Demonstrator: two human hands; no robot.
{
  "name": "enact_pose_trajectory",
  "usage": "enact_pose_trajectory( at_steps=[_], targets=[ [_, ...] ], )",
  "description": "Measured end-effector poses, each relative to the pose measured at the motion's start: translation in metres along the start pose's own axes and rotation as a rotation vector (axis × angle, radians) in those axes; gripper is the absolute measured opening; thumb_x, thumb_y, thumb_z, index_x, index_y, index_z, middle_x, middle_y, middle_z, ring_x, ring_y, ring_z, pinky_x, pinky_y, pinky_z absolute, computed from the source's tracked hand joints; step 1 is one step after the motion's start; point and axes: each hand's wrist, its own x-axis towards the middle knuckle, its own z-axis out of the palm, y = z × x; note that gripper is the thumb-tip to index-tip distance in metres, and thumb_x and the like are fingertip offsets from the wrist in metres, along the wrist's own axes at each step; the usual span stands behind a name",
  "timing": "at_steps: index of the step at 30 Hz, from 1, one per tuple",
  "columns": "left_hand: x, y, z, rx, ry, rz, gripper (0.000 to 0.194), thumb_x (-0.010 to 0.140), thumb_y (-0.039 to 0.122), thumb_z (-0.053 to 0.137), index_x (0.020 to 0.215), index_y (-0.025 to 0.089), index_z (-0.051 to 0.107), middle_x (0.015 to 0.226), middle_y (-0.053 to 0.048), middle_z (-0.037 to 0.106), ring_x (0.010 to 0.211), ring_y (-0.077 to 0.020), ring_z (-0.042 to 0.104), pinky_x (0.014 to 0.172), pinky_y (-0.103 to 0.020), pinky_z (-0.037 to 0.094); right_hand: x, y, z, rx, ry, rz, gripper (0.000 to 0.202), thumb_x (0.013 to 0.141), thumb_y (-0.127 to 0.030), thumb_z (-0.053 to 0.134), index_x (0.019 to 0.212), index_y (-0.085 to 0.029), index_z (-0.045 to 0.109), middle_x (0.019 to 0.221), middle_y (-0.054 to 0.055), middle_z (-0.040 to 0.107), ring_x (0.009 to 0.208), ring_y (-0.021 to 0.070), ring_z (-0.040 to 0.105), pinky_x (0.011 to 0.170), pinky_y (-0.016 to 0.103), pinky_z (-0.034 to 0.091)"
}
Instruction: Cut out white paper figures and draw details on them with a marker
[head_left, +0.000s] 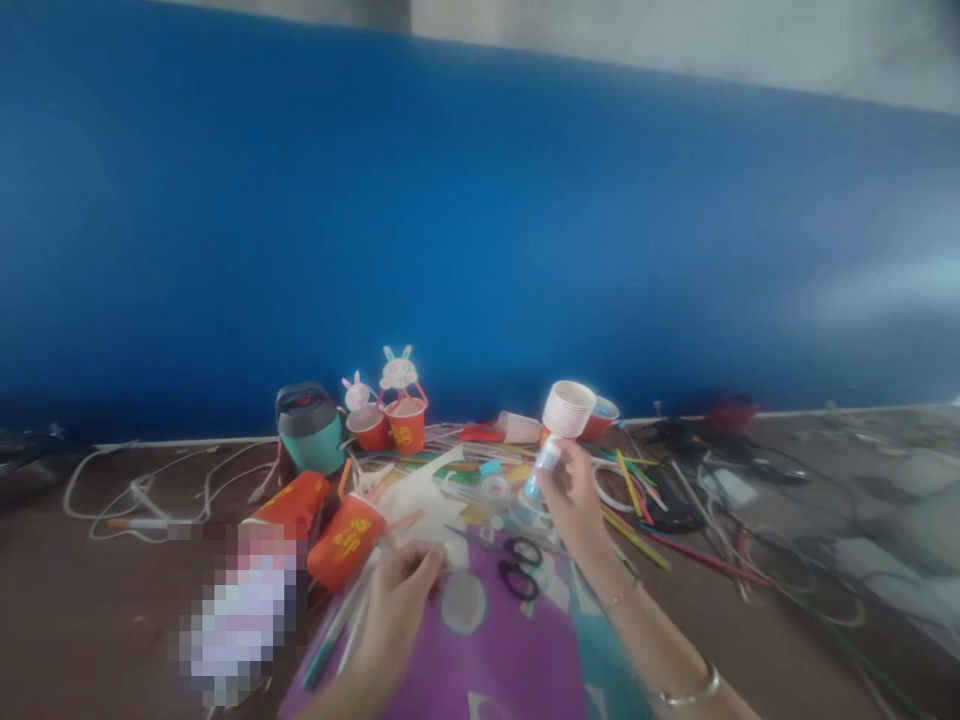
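Note:
My right hand point(574, 495) is closed around a small white-and-blue glue stick point(548, 458), held up at a slant in front of a stack of white paper cups point(568, 408). Lower down, my left hand point(405, 595) is pinched together over the purple sheet point(517, 650); a tiny whitish bit shows at its fingertips, too small to name. Just right of that hand lies a pale paper disc point(463, 602). Black-handled scissors point(519, 568) rest on the sheet between my hands. A red paper cup point(346, 541) lies tilted beside my left hand.
Red cups with rabbit-face cutouts point(399, 375) stand at the back near a teal lidded container point(309, 430). Coloured sticks point(634, 485) lie scattered behind and right. White cables point(135, 490) loop at left, more cables at right. A blue panel point(480, 220) rises behind.

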Motion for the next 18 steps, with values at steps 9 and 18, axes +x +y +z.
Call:
enact_pose_trajectory(
  at_steps=[9, 18],
  targets=[
    [-0.001, 0.0, 0.0, 0.013, -0.007, 0.009, 0.036, 0.071, 0.05, 0.063, 0.06, 0.015, 0.062, 0.049, 0.003, 0.048, 0.049, -0.0107, 0.037, 0.048, -0.023, 0.026, 0.036, 0.073, -0.01, -0.336, 0.073, -0.085, 0.038, 0.072, -0.042, 0.059, 0.095, -0.021, 0.036, 0.09, 0.012, 0.063, 0.079, 0.0255, 0.067, 0.072, 0.043, 0.054],
    [0.001, 0.0, 0.0, -0.138, -0.073, -0.047, 0.039, 0.068, 0.054, 0.068, 0.063, 0.015, 0.063, 0.053, 0.002, 0.052, 0.051, -0.0099, 0.04, 0.049, -0.022, 0.028, 0.029, 0.06, -0.014, -0.428, 0.111, -0.054, 0.043, 0.067, -0.041, 0.067, 0.097, -0.019, 0.044, 0.094, 0.013, 0.061, 0.087, 0.0302, 0.062, 0.077, 0.047, 0.051]
  ],
)
